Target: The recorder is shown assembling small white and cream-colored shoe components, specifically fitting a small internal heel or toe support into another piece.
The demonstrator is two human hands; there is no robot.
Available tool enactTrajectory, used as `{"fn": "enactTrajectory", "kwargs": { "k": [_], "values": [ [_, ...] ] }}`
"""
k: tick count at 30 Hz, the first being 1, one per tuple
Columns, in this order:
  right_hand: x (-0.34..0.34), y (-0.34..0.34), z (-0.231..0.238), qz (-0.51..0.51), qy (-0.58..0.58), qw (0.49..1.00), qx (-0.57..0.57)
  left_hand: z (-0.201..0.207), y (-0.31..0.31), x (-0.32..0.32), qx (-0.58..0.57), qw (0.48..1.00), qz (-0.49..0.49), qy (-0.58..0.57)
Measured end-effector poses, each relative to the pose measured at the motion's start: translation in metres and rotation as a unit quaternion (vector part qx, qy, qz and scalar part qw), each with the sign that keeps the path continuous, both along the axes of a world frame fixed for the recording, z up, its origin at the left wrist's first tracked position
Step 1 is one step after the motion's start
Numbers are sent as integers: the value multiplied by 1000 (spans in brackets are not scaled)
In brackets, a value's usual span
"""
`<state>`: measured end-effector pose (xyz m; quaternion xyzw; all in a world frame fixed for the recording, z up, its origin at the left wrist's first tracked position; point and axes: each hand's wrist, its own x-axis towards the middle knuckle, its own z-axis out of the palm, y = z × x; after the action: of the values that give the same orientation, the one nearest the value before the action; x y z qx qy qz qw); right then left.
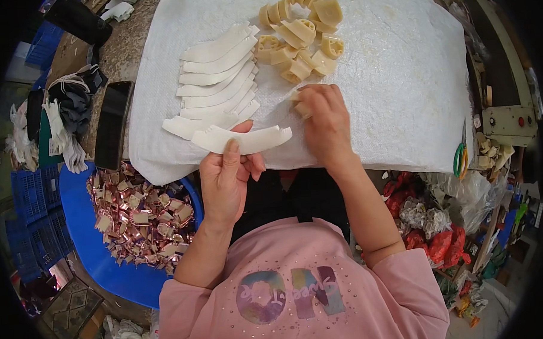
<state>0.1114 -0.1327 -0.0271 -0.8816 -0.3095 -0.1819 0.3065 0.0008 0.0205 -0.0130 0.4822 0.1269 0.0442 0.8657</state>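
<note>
My left hand (229,180) pinches a curved white strip (243,140) between thumb and fingers, above the near edge of the table. Just beyond it lies a fanned row of similar curved white strips (214,79), overlapping one another. My right hand (326,123) is closed at the table, its fingertips on a small cream-coloured moulded piece (303,110), mostly hidden by the fingers. Past that hand sits a loose cluster of cream-coloured moulded pieces (302,34), some showing hollow, ribbed ends.
White woven sheeting (394,75) covers the table. A black phone (114,124) lies at its left. Below stands a blue tub (123,282) full of small shiny pink-and-cream pieces (144,219). Scissors (461,159) with green and orange handles hang at the right edge, near plastic bags (447,247).
</note>
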Motion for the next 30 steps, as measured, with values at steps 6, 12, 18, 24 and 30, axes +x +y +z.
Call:
{"fn": "enactTrajectory", "kwargs": {
  "k": [6,12,18,24,30],
  "values": [
    [-8,-26,5,-39,102,991,71,8,-7,6,-43,999,15,15],
    [-52,-29,59,121,149,947,257,12,-16,1,-15,1000,-5,8],
    [-58,-15,39,146,17,942,301,32,-38,0,-32,999,2,-17],
    [-59,-15,32,170,-3,942,288,33,-36,-5,-52,998,-37,-11],
    [-59,-14,31,169,-6,941,293,44,-42,-4,-58,998,-24,3]
  ]
}}
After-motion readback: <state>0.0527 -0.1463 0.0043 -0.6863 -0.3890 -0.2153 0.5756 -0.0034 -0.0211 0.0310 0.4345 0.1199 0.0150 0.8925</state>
